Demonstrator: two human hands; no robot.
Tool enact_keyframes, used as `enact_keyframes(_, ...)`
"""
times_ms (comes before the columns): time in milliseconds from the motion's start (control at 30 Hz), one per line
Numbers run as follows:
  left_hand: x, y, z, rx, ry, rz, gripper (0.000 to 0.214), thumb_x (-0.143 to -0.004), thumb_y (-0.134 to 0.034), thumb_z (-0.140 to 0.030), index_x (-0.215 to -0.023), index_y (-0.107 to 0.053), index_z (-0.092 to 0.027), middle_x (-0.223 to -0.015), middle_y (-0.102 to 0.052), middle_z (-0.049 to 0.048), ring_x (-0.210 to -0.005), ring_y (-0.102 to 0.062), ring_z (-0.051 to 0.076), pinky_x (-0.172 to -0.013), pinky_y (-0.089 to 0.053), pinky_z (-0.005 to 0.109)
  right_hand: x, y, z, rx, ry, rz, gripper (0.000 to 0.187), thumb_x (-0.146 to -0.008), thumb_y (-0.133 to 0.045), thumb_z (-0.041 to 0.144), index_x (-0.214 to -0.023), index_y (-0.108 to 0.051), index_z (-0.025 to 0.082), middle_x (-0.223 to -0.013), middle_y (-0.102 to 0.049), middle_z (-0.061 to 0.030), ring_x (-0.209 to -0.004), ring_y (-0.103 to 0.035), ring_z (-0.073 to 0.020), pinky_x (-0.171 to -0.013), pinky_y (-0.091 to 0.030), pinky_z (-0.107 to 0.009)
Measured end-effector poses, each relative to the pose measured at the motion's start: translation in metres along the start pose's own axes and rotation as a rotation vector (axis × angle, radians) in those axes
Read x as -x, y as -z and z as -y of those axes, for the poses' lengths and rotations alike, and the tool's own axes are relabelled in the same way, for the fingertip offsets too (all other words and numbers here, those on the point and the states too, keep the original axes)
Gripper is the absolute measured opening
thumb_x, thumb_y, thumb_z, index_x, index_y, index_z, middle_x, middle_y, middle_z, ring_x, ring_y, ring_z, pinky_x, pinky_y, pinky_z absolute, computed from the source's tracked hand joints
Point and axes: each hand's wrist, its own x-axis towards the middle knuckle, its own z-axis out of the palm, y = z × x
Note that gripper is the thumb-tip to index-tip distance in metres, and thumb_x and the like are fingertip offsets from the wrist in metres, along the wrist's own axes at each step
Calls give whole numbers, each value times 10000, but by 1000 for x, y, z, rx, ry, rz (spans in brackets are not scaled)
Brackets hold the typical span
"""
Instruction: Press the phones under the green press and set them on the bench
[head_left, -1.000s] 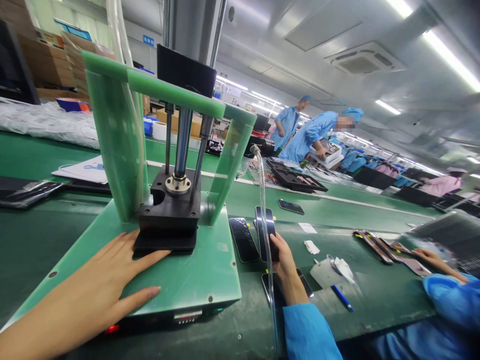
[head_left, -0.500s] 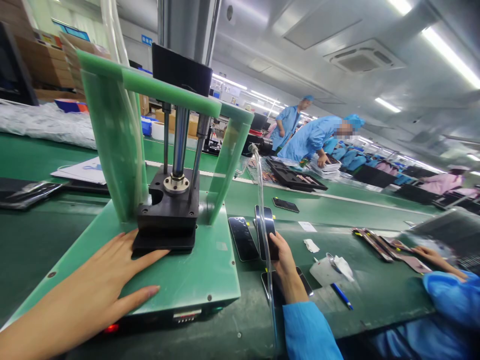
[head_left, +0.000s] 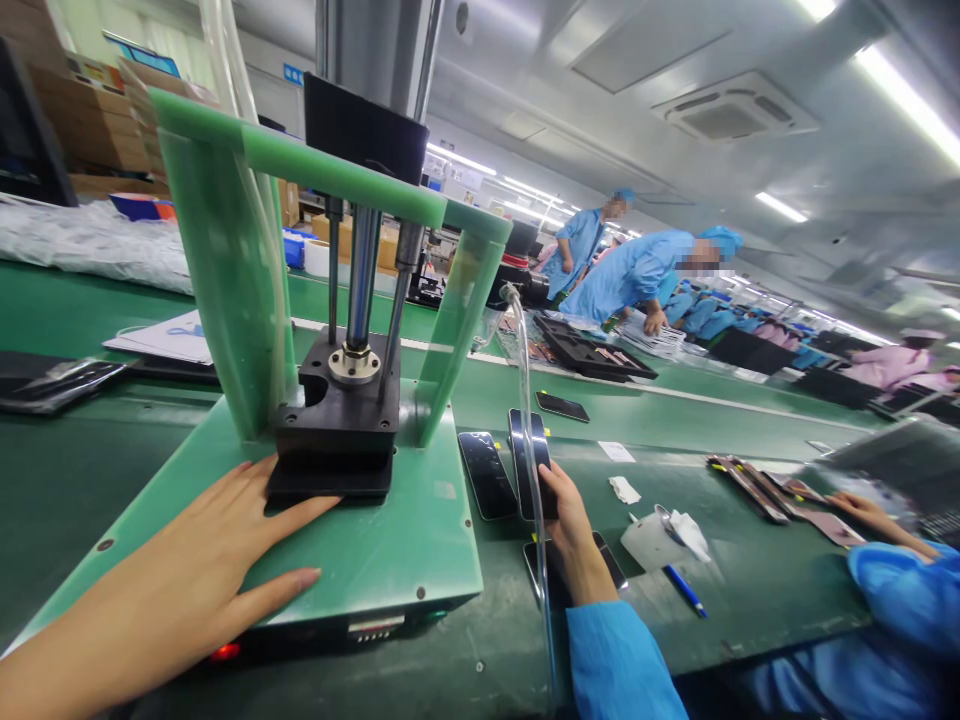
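My left hand (head_left: 202,570) lies flat and open on the green base plate (head_left: 390,545) of a press fixture, fingertips touching the flat black piece under the black press block (head_left: 337,420). The block is down on that piece. My right hand (head_left: 566,515) is closed on the near end of a black phone (head_left: 529,455) lying on the green belt right of the fixture. A second phone (head_left: 486,475) lies beside it, and another phone (head_left: 611,565) sits under my right wrist. A clear tube (head_left: 529,450) crosses in front of the held phone.
A white pad with tissue (head_left: 660,535) and a blue pen (head_left: 684,592) lie right of my hand. A co-worker's hand (head_left: 862,512) touches phone parts (head_left: 757,490) at right. Another phone (head_left: 561,406) and a black tray (head_left: 592,358) sit farther back. People in blue work behind.
Both hands have stayed in place. The camera view shifted slightly, and the people in the background moved a little to the right.
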Motion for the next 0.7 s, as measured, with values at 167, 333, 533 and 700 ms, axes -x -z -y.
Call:
enact_keyframes(167, -2, 4, -1, -20, -42, -42, 560, -951, -505, -686, -1445, -579, -432, -1353, -685, 114, -1183, -688, 387, -874, -631, 590, 0, -1, 0, 5, -6, 16, 650, -543, -1036, 454, -1055, -778, 147, -970, -670, -65, -705, -625, -207, -519, -543, -208)
enact_keyframes(333, -3, 6, -3, 1, -3, 3, 573, -946, -487, -721, -1422, -607, -426, -1359, -683, 108, -1202, -673, 392, -931, -607, 592, 2, -5, 3, -2, -30, -10, 707, -477, -1055, 451, -1047, -777, 139, -935, -667, -67, -663, -607, -206, -492, -531, -220)
enact_keyframes(533, 2, -3, 0, 58, 76, 79, 585, -920, -492, -744, -1409, -615, -447, -1428, -643, 77, -1311, -609, 382, -1059, -546, 618, 1, -4, 2, -2, -15, -9, 688, -475, -1054, 456, -1022, -779, 141, -935, -669, -69, -680, -617, -209, -514, -541, -216)
enact_keyframes(700, -4, 5, 3, 72, 52, 114, 569, -914, -539, -715, -1430, -577, -476, -1453, -625, 81, -1304, -622, 380, -991, -588, 634, 0, -4, 0, -20, -18, 6, 698, -474, -1067, 465, -1027, -784, 147, -925, -669, -71, -678, -618, -208, -512, -546, -212)
